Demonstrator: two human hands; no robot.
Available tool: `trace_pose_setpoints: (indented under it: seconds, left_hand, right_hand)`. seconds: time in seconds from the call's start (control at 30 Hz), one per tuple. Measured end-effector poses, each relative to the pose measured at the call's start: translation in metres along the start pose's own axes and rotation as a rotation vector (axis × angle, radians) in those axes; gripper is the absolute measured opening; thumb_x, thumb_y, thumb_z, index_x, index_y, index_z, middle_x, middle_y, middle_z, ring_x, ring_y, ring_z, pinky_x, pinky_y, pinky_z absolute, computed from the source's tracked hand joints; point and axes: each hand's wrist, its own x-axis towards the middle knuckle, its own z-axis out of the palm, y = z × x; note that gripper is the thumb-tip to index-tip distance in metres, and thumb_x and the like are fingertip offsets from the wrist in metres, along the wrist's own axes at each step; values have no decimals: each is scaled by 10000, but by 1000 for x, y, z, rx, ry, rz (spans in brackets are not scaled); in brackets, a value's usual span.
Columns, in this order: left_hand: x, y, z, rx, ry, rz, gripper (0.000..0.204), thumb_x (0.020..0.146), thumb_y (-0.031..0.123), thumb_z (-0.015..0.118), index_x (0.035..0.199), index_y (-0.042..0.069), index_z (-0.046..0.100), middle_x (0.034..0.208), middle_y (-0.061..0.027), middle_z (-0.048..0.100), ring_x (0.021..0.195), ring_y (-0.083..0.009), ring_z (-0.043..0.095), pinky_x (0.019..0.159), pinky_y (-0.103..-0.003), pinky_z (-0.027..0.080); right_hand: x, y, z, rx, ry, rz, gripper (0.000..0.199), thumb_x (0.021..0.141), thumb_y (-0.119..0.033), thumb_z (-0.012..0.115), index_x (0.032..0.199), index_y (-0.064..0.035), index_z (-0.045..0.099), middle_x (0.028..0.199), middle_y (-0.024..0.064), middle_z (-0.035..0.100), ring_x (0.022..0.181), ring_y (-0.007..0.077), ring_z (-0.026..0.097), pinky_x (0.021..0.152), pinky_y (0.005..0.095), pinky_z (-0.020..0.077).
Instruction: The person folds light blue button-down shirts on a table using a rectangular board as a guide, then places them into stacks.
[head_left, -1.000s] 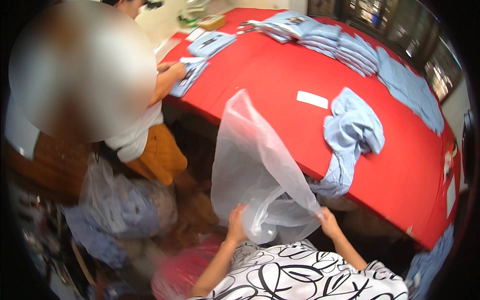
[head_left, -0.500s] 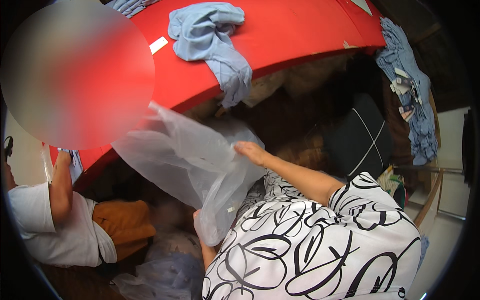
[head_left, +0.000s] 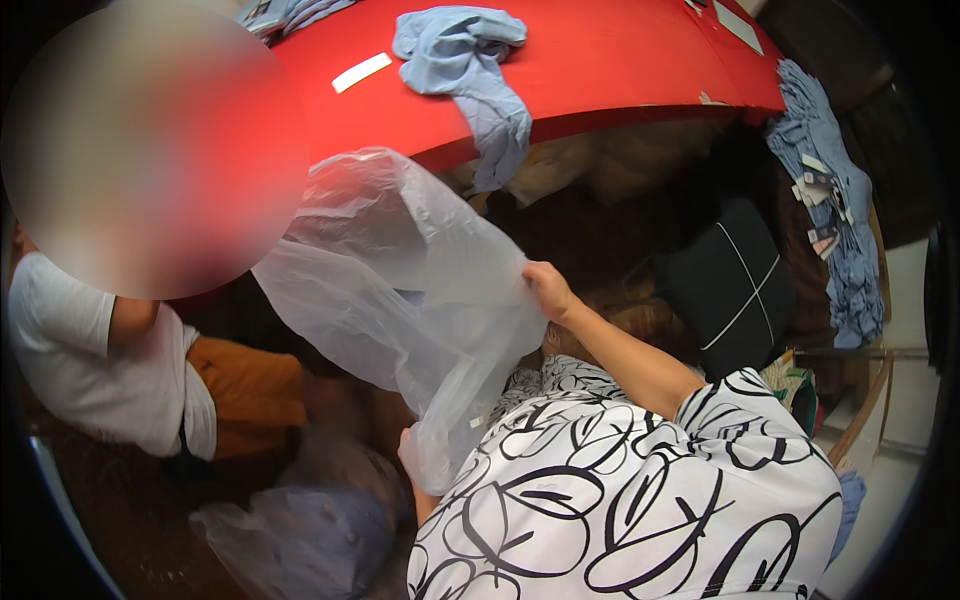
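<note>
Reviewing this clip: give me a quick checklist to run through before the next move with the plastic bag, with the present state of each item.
1. Right hand grips the bag edge: ok.
2. Left hand on the bag's lower end: cannot tell, mostly hidden behind the plastic.
3. Bag mouth spread open: cannot tell, the film is crumpled.
4. Bag empty: ok, nothing shows through it.
5. Blue garment within sight on the red table: ok, hanging over the edge.
6. Seated person apart from the bag: ok.

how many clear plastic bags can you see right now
2: one clear plastic bag held between the right hand and left hand; one filled bag on the floor, lower left. Others may be hidden.
</note>
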Motion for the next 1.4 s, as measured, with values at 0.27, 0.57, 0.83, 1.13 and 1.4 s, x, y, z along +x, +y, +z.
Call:
trace_pose_setpoints:
  seconds: [0.27,0.57,0.83,1.13,1.4]
  left_hand:
    - [-29,-84,-27,-234,145,19,225,906,182,614,1071,29,621,973,-64,651,905,-183,600,782,-332,470]
    - [-88,-37,-7,-464,253,-86,86,886,104,624,913,29,592,824,-7,600,739,-110,555,644,-292,460]
    - [-39,17,-7,-637,128,-110,81,880,45,618,817,25,570,730,29,567,637,-51,522,556,-257,453]
    - [13,125,27,-534,-223,-206,94,894,56,616,949,-8,657,819,-23,654,688,-71,586,601,-245,488]
    - [18,160,70,-572,-217,-309,79,889,46,616,931,-9,653,846,-43,666,726,-99,613,623,-254,489]
  right_hand:
    - [-26,15,19,428,108,-45,400,966,-276,440,1250,-27,573,1190,92,643,1116,251,598,993,412,453]
    - [-46,-4,23,347,26,-55,430,972,-279,455,1276,12,544,1228,132,630,1163,291,582,1025,443,439]
    - [-118,-11,-15,257,125,-193,248,959,-287,502,1011,-58,582,880,26,589,830,173,573,756,331,462]
    - [-215,0,-59,524,418,-293,194,865,-282,618,860,-89,605,817,55,583,795,203,597,769,360,504]
    - [-209,5,-165,352,125,-113,155,906,-211,619,954,-64,619,940,79,627,884,188,614,794,364,511]
